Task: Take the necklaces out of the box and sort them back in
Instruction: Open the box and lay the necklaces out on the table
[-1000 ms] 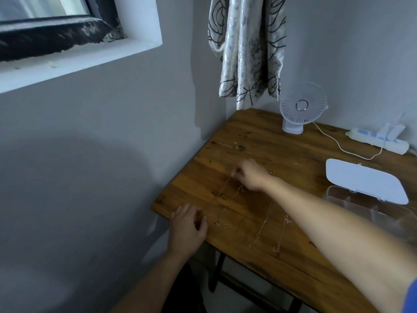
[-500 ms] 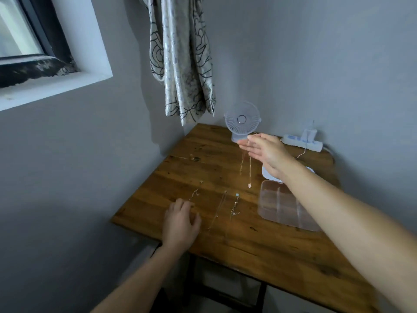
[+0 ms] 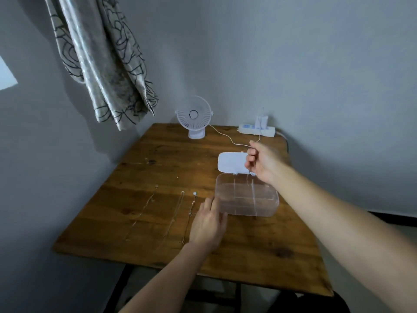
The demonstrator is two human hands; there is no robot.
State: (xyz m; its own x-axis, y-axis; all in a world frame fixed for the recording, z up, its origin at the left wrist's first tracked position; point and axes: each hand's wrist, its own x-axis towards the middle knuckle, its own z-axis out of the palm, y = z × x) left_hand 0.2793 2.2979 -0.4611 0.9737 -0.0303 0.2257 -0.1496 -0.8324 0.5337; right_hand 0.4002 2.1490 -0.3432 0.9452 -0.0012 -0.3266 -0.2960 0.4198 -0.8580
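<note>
A clear plastic box (image 3: 268,207) with several compartments stands open on the wooden table (image 3: 248,249), its white lid (image 3: 230,163) laid back behind it. My right hand (image 3: 262,162) hovers over the box's far edge, pinching a thin necklace (image 3: 250,175) that dangles into the box. Flat on the table, my left hand (image 3: 208,223) rests with its fingertips near the box's left front corner. Three thin chains lie stretched out left of that hand: one necklace (image 3: 144,211) at the left, another (image 3: 174,216) in the middle, and a third with a pale bead (image 3: 193,203).
A small white fan (image 3: 194,117) stands at the table's back, its cord running to a white power strip (image 3: 257,129) at the back right. A patterned curtain (image 3: 101,64) hangs over the far left corner. Walls close the left and back sides.
My right hand lifted a necklace off the table and carried it right, over the box. My left hand slid right toward the box. The head turned right.
</note>
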